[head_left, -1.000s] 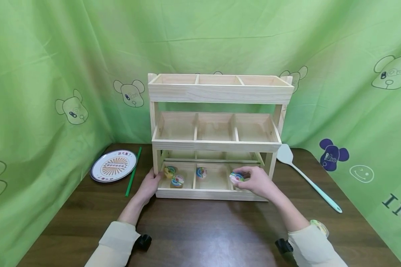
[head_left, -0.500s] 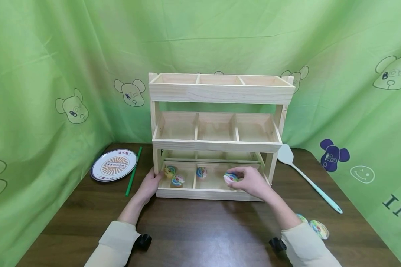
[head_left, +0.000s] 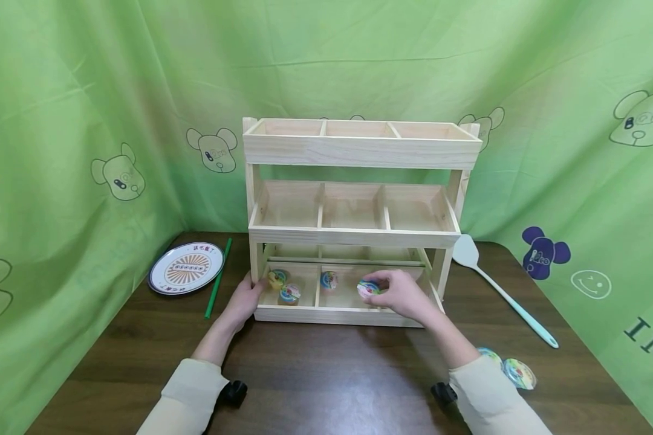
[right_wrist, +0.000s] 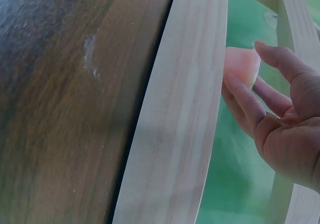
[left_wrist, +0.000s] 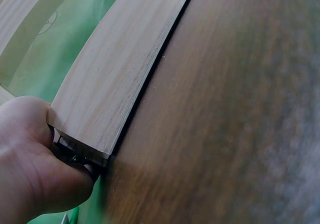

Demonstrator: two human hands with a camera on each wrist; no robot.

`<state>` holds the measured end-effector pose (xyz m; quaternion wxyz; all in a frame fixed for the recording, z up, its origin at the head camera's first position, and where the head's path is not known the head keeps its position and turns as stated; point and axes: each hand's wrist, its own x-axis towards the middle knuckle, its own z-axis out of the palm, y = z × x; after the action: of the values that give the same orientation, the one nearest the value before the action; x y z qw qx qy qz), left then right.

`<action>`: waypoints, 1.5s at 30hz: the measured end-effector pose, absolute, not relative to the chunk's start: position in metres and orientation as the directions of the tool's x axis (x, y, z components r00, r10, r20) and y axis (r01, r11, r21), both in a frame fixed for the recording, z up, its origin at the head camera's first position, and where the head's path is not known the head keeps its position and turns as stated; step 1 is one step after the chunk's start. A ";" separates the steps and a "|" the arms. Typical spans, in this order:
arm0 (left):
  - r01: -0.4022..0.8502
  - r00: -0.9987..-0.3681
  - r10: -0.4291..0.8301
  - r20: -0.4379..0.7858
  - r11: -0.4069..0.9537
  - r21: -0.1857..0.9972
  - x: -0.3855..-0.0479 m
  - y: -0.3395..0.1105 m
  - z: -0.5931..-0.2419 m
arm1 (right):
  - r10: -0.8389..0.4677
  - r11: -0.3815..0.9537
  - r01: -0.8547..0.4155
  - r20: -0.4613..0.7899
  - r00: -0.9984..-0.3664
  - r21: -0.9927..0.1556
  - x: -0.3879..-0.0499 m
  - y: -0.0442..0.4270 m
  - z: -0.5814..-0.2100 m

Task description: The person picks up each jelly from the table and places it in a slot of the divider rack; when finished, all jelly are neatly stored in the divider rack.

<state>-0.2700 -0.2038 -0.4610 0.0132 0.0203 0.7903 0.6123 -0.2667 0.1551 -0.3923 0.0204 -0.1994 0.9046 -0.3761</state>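
In the head view, my right hand (head_left: 405, 297) pinches a small jelly cup (head_left: 367, 289) with a colourful printed lid, over the middle compartment of the bottom tier. The right wrist view shows the pinkish body of that jelly cup (right_wrist: 242, 63) between thumb and fingers. My left hand (head_left: 244, 301) grips the left end of the three-tier wooden rack (head_left: 359, 151); its fingertips are partly hidden. Another jelly cup (head_left: 329, 280) sits in the middle bottom compartment. The left bottom compartment holds a yellowish jelly cup (head_left: 277, 278) and a jelly cup with an orange body (head_left: 290, 295).
Two jelly cups (head_left: 519, 374) lie on the table by my right sleeve, one partly covered. A pale blue spatula (head_left: 514, 305) lies right of the rack. To the left are a printed plate (head_left: 187, 268) and a green stick (head_left: 218, 279). Green cloth (head_left: 326, 54) hangs behind.
My right hand has shifted left with the jelly cup, from the right bottom compartment to the middle one. The two jelly cups on the table show more now. My left hand stays put.
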 end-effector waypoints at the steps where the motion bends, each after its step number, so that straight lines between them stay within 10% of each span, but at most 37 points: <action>1: 0.016 -0.999 0.048 0.004 0.249 0.968 -0.270 -0.204 -0.461 | -0.376 0.637 -0.342 0.109 -0.920 -0.691 -0.267 0.154 -0.393; 45: -0.005 -0.997 0.076 -0.024 0.241 0.971 -0.246 -0.194 -0.419 | -0.397 0.717 -0.325 0.022 -0.918 -0.617 -0.288 0.111 -0.412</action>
<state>-0.2461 -0.1936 -0.4195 0.0330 0.0224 0.7870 0.6156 -0.2882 0.1109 -0.4123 0.0558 -0.1952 0.9248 -0.3216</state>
